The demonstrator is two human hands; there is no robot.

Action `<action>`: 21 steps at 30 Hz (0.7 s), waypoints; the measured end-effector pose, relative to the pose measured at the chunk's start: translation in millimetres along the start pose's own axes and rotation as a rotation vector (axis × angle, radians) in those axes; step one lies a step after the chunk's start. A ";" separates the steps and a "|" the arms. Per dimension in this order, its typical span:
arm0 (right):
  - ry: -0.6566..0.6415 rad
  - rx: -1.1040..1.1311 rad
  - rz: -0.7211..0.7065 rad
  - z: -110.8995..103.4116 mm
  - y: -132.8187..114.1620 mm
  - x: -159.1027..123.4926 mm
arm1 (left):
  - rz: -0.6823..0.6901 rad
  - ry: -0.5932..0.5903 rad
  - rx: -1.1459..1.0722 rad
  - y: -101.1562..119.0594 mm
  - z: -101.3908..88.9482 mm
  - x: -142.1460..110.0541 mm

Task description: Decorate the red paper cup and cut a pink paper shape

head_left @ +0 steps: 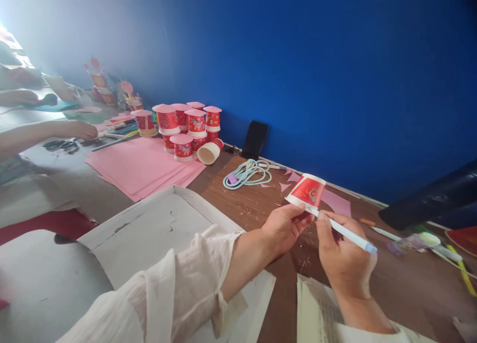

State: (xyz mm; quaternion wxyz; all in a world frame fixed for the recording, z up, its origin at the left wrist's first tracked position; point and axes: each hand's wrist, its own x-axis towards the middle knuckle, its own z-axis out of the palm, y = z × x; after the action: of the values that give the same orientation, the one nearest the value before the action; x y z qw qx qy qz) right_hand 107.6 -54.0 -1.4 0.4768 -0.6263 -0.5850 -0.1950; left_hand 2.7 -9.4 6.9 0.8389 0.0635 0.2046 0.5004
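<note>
My left hand (pixel 285 229) is closed on the lower edge of a red-and-white printed paper cup (pixel 308 190), which leans at a slant above the brown table. A white marker pen (pixel 350 234) with a light blue end is gripped in my right hand (pixel 345 256). Its tip end points at the cup's lower edge, close to my left fingers; whether it touches the paper I cannot tell. Behind the cup lie a pink paper piece (pixel 336 202) and small pink scraps (pixel 284 186).
Several red cups with pink paper tops (pixel 166 118) stand stacked by the blue wall, near pink sheets (pixel 145 164). A phone (pixel 255 139) leans there above a coiled cord (pixel 246 176). A black cylinder (pixel 432 196) lies right. At left, another person's hand (pixel 80 129) rests near scissors (pixel 67 144).
</note>
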 end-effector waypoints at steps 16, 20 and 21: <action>-0.043 0.024 0.021 -0.5 0.4 0.6 | 0.004 0.008 0.005 -0.8 -0.8 3.1; -0.037 0.035 0.021 -0.1 0.7 1.2 | 0.006 -0.004 0.008 -1.0 -0.8 3.4; -0.036 0.042 0.015 0.1 0.9 1.2 | 0.006 -0.002 0.009 -1.1 -0.9 3.5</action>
State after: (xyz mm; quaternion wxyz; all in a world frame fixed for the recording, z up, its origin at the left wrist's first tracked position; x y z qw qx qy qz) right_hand 108.7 -53.1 -0.9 0.4807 -0.6241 -0.5927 -0.1679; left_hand 4.6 -7.0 4.7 0.8373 0.0683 0.2056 0.5019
